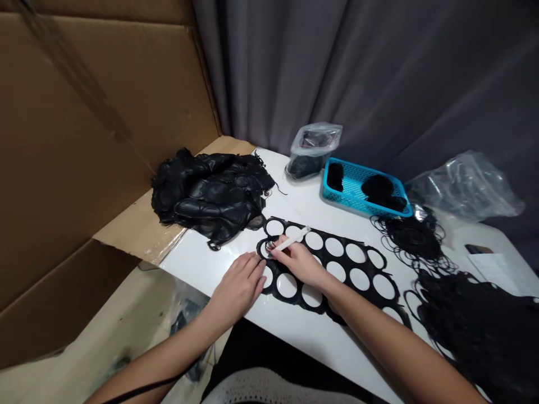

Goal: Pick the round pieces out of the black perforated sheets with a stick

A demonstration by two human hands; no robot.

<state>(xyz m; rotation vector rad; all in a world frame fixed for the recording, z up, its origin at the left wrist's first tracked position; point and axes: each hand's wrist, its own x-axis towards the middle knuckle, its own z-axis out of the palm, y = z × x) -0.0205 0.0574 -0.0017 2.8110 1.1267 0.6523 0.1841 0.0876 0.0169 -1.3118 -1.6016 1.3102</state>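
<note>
Head view: your right hand (295, 261) grips a white stylus (291, 239).
Left hand (238, 292), open, pins the black perforated sheet (347, 267), apparently steadying it.

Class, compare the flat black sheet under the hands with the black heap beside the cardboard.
The black sheet lies flat on the table; the black heap is crumpled and piled up. The sheet shows neat rows of round holes; the heap's round shapes fold over each other. The sheet is under the left hand and right hand with a white stick; the heap lies untouched by the cardboard. Both are black.
</note>
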